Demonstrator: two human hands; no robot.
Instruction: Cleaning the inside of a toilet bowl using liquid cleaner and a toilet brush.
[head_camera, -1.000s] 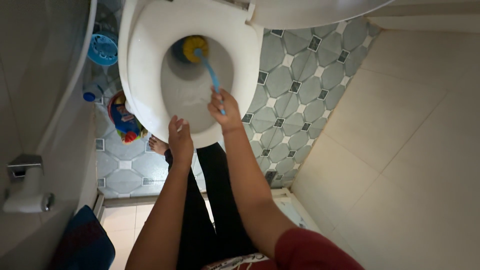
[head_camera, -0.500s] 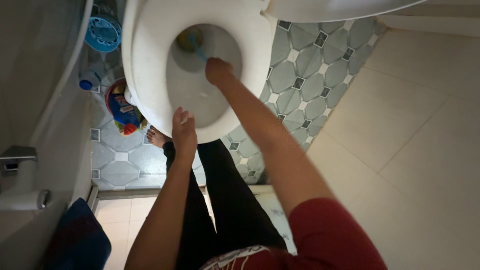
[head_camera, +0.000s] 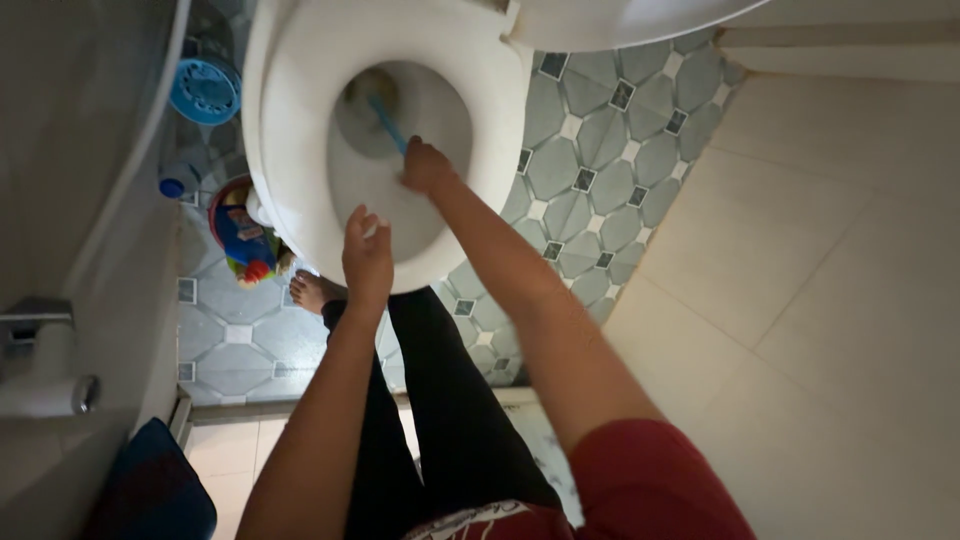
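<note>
Head view: the fingers of the right hand (head_camera: 425, 166) are seen curled shut around the blue handle of a toilet brush (head_camera: 386, 122), gripped at its near end so that the arm can stay above the rim while the bristle end is pushed deep into the bowl; the head of the brush is dim and blurred at the drain and cannot be made out clearly. The handle is held at a slant, running up and to the left from the fist toward the back of the bowl. The left hand (head_camera: 367, 256) is held over the front rim of the white toilet seat (head_camera: 290, 130), its fingers loosely bent with nothing gripped; whether it touches the seat cannot be told, though its position suggests steadying. Beyond the toilet, a blue round holder (head_camera: 204, 90) stands on the tiled floor (head_camera: 590, 160) at the bowl's left side, near enough for the brush to be returned, with a colourful bottle (head_camera: 243, 238) lying just beside the base. A bare foot (head_camera: 315, 291) is planted under the bowl's front edge.
</note>
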